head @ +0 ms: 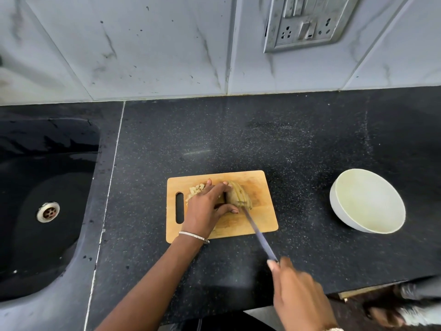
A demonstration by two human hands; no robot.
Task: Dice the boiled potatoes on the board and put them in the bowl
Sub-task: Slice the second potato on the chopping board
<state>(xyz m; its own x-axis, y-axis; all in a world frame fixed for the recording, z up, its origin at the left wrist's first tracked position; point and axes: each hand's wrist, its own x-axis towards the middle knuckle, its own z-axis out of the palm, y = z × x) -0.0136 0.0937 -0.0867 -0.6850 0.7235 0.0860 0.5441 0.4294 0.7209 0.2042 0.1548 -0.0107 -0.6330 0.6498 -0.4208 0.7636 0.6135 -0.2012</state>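
Cutting board [262,218]: we see a wooden board with a slot handle at its left end. It lies flat on the black speckled counter [238,139], just below the middle of the frame.
Sliced potato [239,195]: it sits on the upper middle of the board, cut into thin slices that still lean together.
Diced pieces [196,189]: a small heap of pale cubes lies on the board's upper left, partly hidden behind the fingers.
Left hand [202,211]: it reaches in from the lower left. Its fingers curl over the top of the sliced potato and its thumb hooks round the near side, so it holds the slices together. A thin bracelet [193,236] circles the wrist.
Right hand [298,290]: at the lower right and blurred, we find it wrapped round the handle of the knife [259,237].
Knife blade: it slants up and left, with its tip at the near end of the sliced potato.
White bowl [372,201]: it stands on the counter at the right of the frame, well apart from the board.
Sink [47,163]: black, at the left edge, with a metal drain [48,211].
Wall: marbled tiles fill the top of the frame, with a socket plate [307,22] at the upper right.
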